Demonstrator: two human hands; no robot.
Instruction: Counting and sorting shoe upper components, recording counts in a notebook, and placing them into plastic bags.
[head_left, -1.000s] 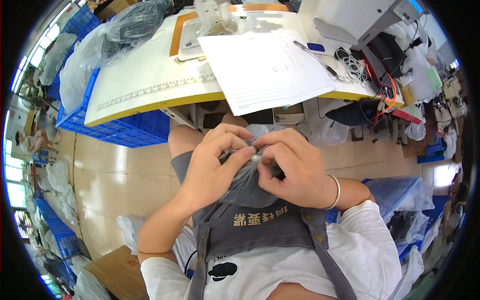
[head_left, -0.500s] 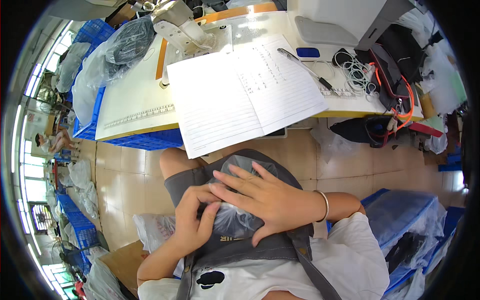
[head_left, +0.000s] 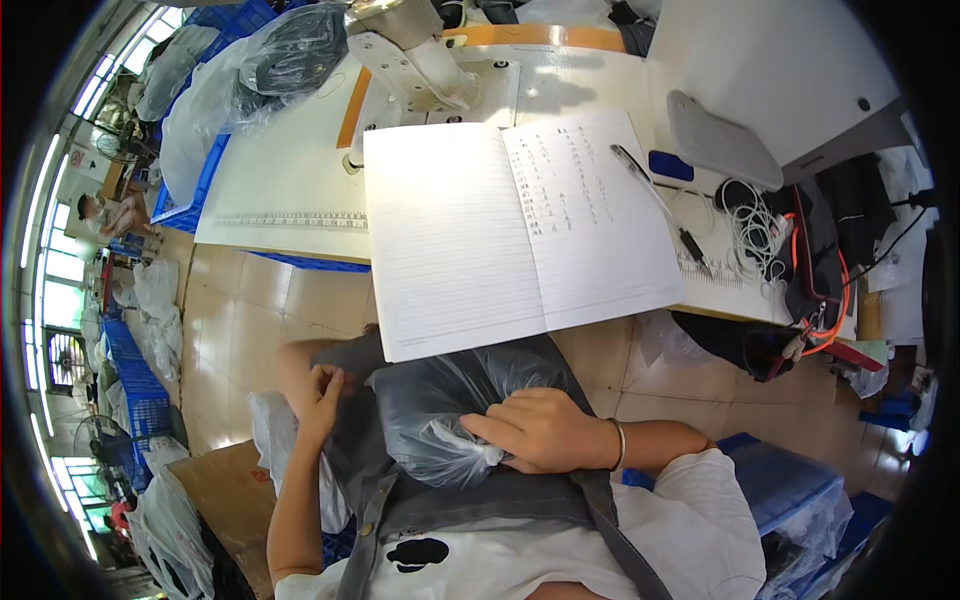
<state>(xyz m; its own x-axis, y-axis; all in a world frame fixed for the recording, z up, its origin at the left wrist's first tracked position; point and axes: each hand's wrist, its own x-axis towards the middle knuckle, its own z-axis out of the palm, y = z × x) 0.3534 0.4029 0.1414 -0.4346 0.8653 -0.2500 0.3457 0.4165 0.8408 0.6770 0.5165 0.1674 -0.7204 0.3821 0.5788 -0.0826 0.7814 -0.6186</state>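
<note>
A clear plastic bag (head_left: 430, 400) with dark contents lies on my lap, over the grey apron (head_left: 510, 505). My right hand (head_left: 540, 430), a bangle at its wrist, rests on the bag with its fingers closed at the whitish, bunched part. Off the bag's left side is my left hand (head_left: 322, 398), its fingers curled and drawn together near my knee. Whether anything small is between those fingers cannot be made out.
An open lined notebook (head_left: 450, 230) overhangs the table's (head_left: 270, 190) front edge, a pen (head_left: 660, 210) lying on it. Machine parts (head_left: 410, 70) stand behind. Tangled white cable (head_left: 750, 230) lies at right. A cardboard box (head_left: 225, 500) and blue crates (head_left: 140, 385) are on the left.
My left hand has left the bag and moved left toward my knee. My right hand has gone from lying spread across the bag to closing on its bunched part. The view has shifted slightly.
</note>
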